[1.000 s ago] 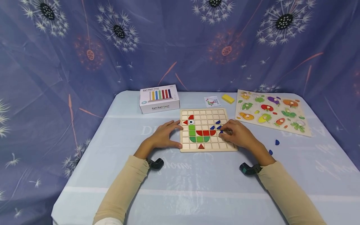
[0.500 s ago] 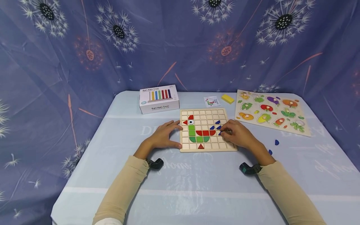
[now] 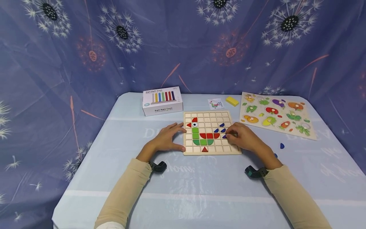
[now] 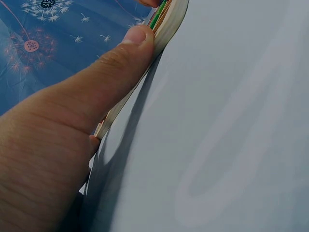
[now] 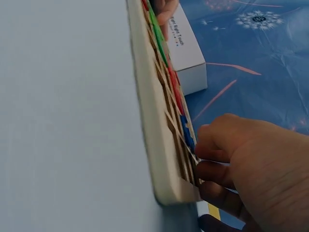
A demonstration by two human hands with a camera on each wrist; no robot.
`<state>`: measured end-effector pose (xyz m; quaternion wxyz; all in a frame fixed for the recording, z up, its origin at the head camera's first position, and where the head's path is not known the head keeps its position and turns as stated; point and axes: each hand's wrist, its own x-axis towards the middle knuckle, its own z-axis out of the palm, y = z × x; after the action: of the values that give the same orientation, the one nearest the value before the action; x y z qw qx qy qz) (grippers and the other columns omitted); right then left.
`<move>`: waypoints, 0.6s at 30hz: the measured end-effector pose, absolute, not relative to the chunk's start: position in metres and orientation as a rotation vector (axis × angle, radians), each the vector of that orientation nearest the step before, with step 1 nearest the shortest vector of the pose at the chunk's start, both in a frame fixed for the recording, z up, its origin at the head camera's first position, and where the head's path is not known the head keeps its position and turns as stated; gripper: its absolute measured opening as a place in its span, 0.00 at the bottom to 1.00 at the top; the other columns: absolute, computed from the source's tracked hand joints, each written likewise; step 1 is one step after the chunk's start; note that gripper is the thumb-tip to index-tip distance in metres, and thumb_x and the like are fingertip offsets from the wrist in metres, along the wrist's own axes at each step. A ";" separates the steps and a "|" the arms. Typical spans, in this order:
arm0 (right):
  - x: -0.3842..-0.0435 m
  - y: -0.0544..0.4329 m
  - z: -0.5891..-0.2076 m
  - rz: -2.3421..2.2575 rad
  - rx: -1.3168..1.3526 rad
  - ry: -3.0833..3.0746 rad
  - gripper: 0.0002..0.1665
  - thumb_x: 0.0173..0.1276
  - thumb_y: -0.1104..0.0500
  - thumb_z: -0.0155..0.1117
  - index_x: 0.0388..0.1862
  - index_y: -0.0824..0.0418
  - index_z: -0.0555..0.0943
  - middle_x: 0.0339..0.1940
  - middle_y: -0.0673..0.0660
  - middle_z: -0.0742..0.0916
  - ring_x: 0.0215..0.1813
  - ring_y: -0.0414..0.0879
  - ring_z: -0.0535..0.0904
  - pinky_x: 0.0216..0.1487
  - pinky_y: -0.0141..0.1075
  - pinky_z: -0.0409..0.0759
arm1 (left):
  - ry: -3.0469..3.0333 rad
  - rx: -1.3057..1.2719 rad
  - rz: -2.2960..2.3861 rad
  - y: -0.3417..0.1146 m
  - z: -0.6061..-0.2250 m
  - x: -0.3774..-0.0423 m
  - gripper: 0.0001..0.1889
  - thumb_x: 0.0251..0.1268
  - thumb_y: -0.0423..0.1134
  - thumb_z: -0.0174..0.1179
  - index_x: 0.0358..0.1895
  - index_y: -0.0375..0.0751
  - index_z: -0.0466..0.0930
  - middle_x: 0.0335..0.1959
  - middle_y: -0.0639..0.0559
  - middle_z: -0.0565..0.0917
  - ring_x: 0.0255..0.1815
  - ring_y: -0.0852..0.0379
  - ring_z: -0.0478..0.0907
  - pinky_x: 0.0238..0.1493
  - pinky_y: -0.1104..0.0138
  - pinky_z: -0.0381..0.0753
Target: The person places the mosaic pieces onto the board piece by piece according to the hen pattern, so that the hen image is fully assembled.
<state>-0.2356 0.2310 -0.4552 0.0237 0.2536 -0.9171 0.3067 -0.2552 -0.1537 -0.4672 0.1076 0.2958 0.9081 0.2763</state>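
Observation:
A wooden grid board (image 3: 213, 148) lies flat on the table, with green, red and blue pieces forming a bird-like figure. My left hand (image 3: 166, 137) rests at the board's left edge, thumb and fingers spread; the left wrist view shows the straight thumb (image 4: 113, 65) touching the rim. Over the board's right side, my right hand (image 3: 241, 136) pinches a small blue rounded piece (image 3: 224, 136) lying in a cell. Its curled fingers partly cover this piece and nearby cells. Other blue pieces (image 3: 221, 125) sit just behind it. In the right wrist view, the fingertips meet a blue piece (image 5: 187, 133).
Two loose blue pieces (image 3: 282, 146) lie right of the board, one partly behind the right wrist. Behind stand a white box (image 3: 162, 106), a picture card (image 3: 215, 104) and a yellow block (image 3: 232, 101). A vegetable puzzle board (image 3: 263, 125) lies at back right.
The right fingers have shifted slightly right, and more of the blue piece beside them shows, now a little lower in its cell. The left hand stays in place.

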 end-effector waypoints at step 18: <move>-0.198 0.357 -0.434 0.842 0.519 -2.962 0.16 0.69 0.65 0.69 0.55 0.66 0.82 0.51 0.65 0.84 0.53 0.62 0.77 0.53 0.61 0.75 | 2.677 0.874 0.793 -0.153 -0.468 -0.256 0.44 0.48 0.68 0.74 0.70 0.59 0.70 0.82 0.59 0.52 0.82 0.48 0.43 0.75 0.44 0.48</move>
<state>-0.1976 0.3574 -0.4341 0.0092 0.1662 -0.9485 0.2695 -0.2557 -0.1529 -0.4679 0.1080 0.2969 0.9097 0.2695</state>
